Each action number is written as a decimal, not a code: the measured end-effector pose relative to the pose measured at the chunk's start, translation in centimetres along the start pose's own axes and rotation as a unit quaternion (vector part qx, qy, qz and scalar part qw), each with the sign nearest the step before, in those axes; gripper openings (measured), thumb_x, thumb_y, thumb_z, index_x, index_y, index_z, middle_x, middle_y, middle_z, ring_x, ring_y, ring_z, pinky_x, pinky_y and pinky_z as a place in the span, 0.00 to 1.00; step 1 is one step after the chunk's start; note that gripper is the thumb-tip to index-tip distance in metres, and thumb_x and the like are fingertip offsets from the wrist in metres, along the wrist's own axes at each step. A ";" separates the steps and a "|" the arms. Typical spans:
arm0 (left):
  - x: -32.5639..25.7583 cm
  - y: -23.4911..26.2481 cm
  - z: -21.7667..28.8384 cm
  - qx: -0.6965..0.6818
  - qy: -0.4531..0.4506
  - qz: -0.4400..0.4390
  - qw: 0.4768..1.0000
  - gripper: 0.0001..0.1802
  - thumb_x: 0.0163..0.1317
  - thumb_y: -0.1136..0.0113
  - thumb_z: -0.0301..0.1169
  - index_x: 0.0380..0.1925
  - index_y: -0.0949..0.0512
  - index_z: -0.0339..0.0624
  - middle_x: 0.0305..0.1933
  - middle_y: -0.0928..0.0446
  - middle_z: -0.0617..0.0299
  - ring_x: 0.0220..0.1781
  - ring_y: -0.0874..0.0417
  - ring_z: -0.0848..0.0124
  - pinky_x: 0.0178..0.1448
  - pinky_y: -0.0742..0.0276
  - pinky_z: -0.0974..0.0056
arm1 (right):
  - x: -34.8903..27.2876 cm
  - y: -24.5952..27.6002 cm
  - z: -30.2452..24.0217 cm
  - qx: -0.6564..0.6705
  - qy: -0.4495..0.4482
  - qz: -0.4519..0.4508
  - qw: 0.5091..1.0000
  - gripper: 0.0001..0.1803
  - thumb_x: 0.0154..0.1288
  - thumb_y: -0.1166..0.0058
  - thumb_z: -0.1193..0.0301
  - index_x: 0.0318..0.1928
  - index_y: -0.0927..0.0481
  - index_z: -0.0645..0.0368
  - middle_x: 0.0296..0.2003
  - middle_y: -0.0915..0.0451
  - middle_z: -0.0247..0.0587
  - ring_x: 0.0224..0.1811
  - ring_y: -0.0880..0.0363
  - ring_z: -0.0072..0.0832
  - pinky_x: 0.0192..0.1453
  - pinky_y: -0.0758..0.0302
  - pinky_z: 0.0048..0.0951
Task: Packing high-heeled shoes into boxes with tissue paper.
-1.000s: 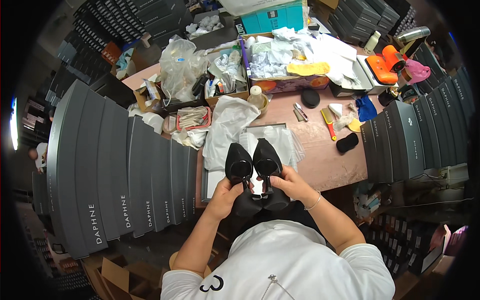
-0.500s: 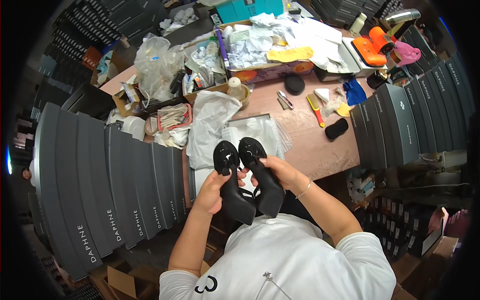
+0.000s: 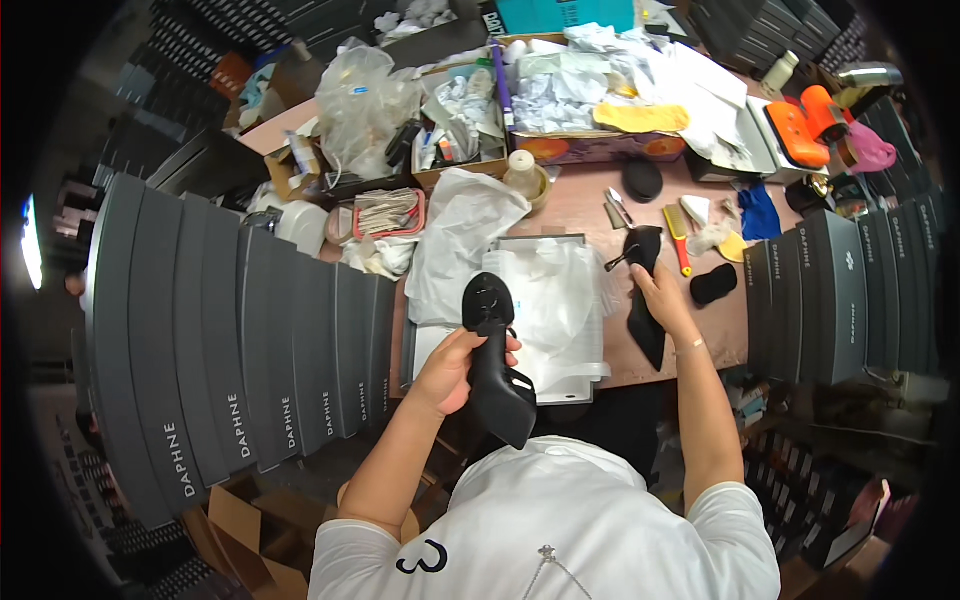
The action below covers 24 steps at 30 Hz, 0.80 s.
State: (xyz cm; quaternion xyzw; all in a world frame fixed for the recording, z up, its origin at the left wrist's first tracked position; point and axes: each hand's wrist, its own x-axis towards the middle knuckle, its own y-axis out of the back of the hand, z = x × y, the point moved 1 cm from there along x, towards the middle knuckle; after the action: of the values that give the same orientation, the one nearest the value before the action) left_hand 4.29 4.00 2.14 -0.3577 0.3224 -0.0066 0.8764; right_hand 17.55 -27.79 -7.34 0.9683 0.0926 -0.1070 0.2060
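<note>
My left hand (image 3: 447,372) is closed around the middle of a black pointed-toe shoe (image 3: 503,395), tilted toe toward me, its glossy rounded heel end farther away. Off to the right, my right hand (image 3: 662,298) grips the other black shoe (image 3: 645,325) along its side, over the pinkish tabletop; whether it rests there I cannot tell. Between the hands and beyond them lies an open shoebox (image 3: 572,398) lined with white tissue paper (image 3: 545,300). A loose white sheet (image 3: 455,235) spreads to its left.
Stacked dark grey shoeboxes stand at left (image 3: 215,350) and right (image 3: 835,270). On the table are a yellow-and-red brush (image 3: 680,240), a black pad (image 3: 713,285), a round black tin (image 3: 642,181) and a bottle (image 3: 521,174). Behind them sits a carton (image 3: 600,148) of crumpled paper.
The two shoes, held side by side before, are now apart. My right hand has carried one to the right over the table; my left hand still holds the other. The view has shifted.
</note>
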 end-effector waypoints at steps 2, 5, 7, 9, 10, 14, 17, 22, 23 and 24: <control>0.2 0.0 0.0 0.020 0.013 0.000 1.000 0.18 0.65 0.46 0.35 0.48 0.28 0.33 0.42 0.21 0.52 0.40 0.19 0.66 0.47 0.20 0.61 | 2.1 -0.6 4.7 -0.330 0.083 0.007 0.940 0.24 0.67 0.51 0.56 0.37 0.24 0.71 0.28 0.20 0.62 0.31 0.20 0.52 0.36 0.25 0.45; -0.2 -0.1 -0.4 0.182 -0.004 0.021 0.983 0.14 0.64 0.45 0.35 0.43 0.25 0.36 0.40 0.21 0.56 0.39 0.19 0.69 0.45 0.22 0.63 | 1.6 -0.1 1.0 -0.443 0.045 -0.067 0.893 0.26 0.68 0.54 0.54 0.29 0.21 0.69 0.28 0.21 0.63 0.32 0.20 0.52 0.34 0.26 0.43; -0.5 0.0 0.0 0.532 -0.048 -0.029 0.845 0.14 0.64 0.44 0.38 0.37 0.24 0.35 0.30 0.21 0.59 0.33 0.18 0.64 0.39 0.22 0.61 | -0.9 -0.1 -8.6 -0.313 0.034 -0.101 0.944 0.27 0.64 0.48 0.51 0.28 0.19 0.67 0.26 0.20 0.58 0.32 0.20 0.52 0.37 0.25 0.41; 0.0 -1.6 -0.3 0.750 -0.110 -0.145 0.635 0.14 0.60 0.41 0.36 0.36 0.23 0.35 0.29 0.20 0.50 0.34 0.18 0.55 0.39 0.23 0.56 | -2.7 -2.4 -9.1 -0.115 0.068 -0.332 0.934 0.34 0.62 0.43 0.51 0.59 0.29 0.66 0.48 0.21 0.55 0.50 0.21 0.38 0.53 0.26 0.36; 0.0 -3.7 0.1 0.787 -0.072 -0.183 0.585 0.12 0.57 0.40 0.35 0.35 0.22 0.36 0.32 0.21 0.44 0.37 0.18 0.50 0.39 0.24 0.52 | -3.6 -4.1 -9.8 -0.062 0.015 -0.491 0.869 0.39 0.61 0.41 0.53 0.64 0.36 0.66 0.55 0.24 0.51 0.57 0.26 0.33 0.61 0.30 0.33; 2.3 -6.7 1.3 0.787 -0.108 -0.344 0.501 0.17 0.53 0.35 0.40 0.34 0.21 0.38 0.32 0.21 0.51 0.37 0.20 0.53 0.43 0.26 0.55 | -7.9 -7.3 -6.2 0.150 -0.010 -0.655 0.740 0.43 0.57 0.35 0.60 0.68 0.41 0.65 0.59 0.29 0.44 0.62 0.34 0.31 0.67 0.39 0.28; 7.3 -2.7 7.9 0.702 -0.336 -0.018 0.628 0.21 0.58 0.38 0.33 0.51 0.25 0.40 0.33 0.21 0.53 0.34 0.20 0.56 0.42 0.25 0.57 | -9.8 -4.2 -3.6 0.201 -0.048 -0.583 0.786 0.43 0.57 0.34 0.62 0.69 0.41 0.63 0.60 0.31 0.42 0.64 0.36 0.29 0.69 0.42 0.27; 21.4 7.1 14.6 0.786 -0.258 0.177 0.533 0.15 0.64 0.47 0.33 0.48 0.25 0.40 0.27 0.22 0.45 0.33 0.21 0.46 0.39 0.27 0.49 | -10.5 -1.6 -5.2 0.108 -0.020 -0.516 0.850 0.44 0.57 0.36 0.68 0.70 0.44 0.64 0.64 0.33 0.44 0.62 0.33 0.27 0.69 0.41 0.30; 23.1 10.0 14.4 0.770 -0.258 0.203 0.547 0.13 0.64 0.47 0.33 0.43 0.23 0.38 0.26 0.22 0.45 0.32 0.21 0.46 0.38 0.26 0.50 | -10.5 -0.9 -6.0 0.117 -0.017 -0.497 0.860 0.44 0.58 0.36 0.68 0.70 0.45 0.64 0.64 0.33 0.45 0.62 0.33 0.28 0.69 0.41 0.30; 23.2 9.8 14.8 0.757 -0.261 0.227 0.555 0.12 0.65 0.47 0.34 0.39 0.22 0.37 0.26 0.23 0.45 0.31 0.22 0.47 0.38 0.26 0.51 | -10.5 -0.2 -6.8 0.128 -0.010 -0.474 0.871 0.44 0.58 0.37 0.68 0.70 0.45 0.65 0.64 0.34 0.45 0.63 0.33 0.28 0.69 0.41 0.30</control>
State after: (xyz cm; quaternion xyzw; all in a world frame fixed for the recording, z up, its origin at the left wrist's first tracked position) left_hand 28.95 14.87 -9.11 0.5357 0.0266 0.0442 0.8428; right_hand 8.57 -26.15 1.18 0.8247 0.5242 -0.2123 0.0059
